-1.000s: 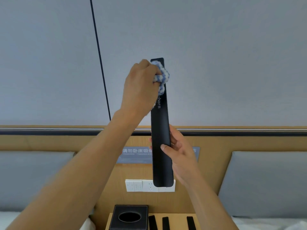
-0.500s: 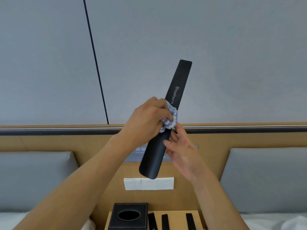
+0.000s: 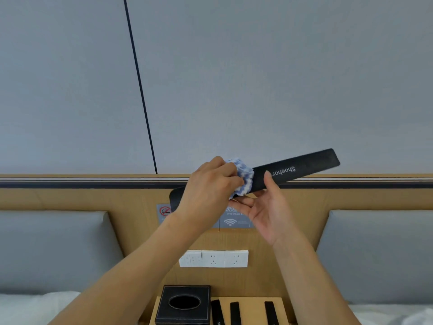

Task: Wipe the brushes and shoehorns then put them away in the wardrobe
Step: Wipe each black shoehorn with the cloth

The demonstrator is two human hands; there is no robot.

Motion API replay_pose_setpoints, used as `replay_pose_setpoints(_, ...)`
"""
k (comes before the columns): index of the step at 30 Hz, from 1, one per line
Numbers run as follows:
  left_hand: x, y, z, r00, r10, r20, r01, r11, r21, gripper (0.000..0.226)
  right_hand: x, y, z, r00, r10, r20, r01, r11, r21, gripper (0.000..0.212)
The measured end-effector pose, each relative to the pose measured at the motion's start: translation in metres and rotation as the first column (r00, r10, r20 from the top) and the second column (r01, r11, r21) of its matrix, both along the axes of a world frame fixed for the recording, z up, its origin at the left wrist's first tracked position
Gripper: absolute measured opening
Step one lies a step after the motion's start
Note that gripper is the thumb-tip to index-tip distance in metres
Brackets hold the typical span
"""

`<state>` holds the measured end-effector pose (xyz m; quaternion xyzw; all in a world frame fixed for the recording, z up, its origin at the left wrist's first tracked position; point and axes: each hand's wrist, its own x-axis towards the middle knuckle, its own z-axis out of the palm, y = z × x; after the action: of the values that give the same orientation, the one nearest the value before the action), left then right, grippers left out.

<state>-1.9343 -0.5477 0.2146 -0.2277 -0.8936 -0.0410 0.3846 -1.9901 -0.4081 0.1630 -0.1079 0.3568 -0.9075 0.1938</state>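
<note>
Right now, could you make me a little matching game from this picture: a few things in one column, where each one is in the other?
Things:
1. long black shoehorn
2. blue-and-white wiping cloth
3. black leather tissue box
4. white socket panel

Places:
A. on the wooden bedside table
B. bunched in the left hand
C. mounted on the wooden headboard
D. held up, supported by the right hand

Pairs: 1-D, 2-B, 3-A, 4-C
</note>
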Motion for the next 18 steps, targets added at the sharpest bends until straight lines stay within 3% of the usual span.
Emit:
replay_pose_setpoints(10,0.007,-0.018,-0.017,0.98,0.198,0.026,-0.199,0.978,0.065,0.024,0.001,0.003,-0.009,0.987,-0.15,0.053,0.155,0.982,-0.105,0.054)
replay_pose_setpoints(18,0.011,-0.06,-0.029,0.889,0.433,0.149,-0.45,0.885,0.116,0.027,0.0,0.006,-0.009,0.982,-0.182,0.055,0.186,0.979,-0.079,0.05)
